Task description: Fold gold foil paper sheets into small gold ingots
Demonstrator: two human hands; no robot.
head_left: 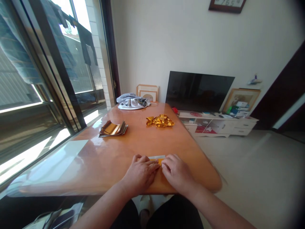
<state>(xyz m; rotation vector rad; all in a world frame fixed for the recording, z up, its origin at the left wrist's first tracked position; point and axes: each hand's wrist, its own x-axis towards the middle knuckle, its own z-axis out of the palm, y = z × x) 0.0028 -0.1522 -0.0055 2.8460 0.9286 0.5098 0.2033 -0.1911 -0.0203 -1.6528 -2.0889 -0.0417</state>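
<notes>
A small sheet of gold-faced paper (154, 160) with a pale strip along its far edge lies on the wooden table, between my two hands near the front edge. My left hand (141, 174) rests on its left part, fingers stretched out flat across it. At the sheet's right end, my right hand (177, 171) has its fingers curled in and pinched on the paper; much of the sheet is covered by both hands. Farther off to the left sits a curved stack of gold foil paper (112, 128). Toward the right is a heap of shiny folded gold paper (162, 121).
A bundle of grey and white cloth (132, 101) sits at the far end of the table (128, 148). Framed pictures (147, 90) lean on the wall. A television (199, 92) stands behind a low white cabinet (228, 125). Glass sliding doors (43, 79) flank the left side.
</notes>
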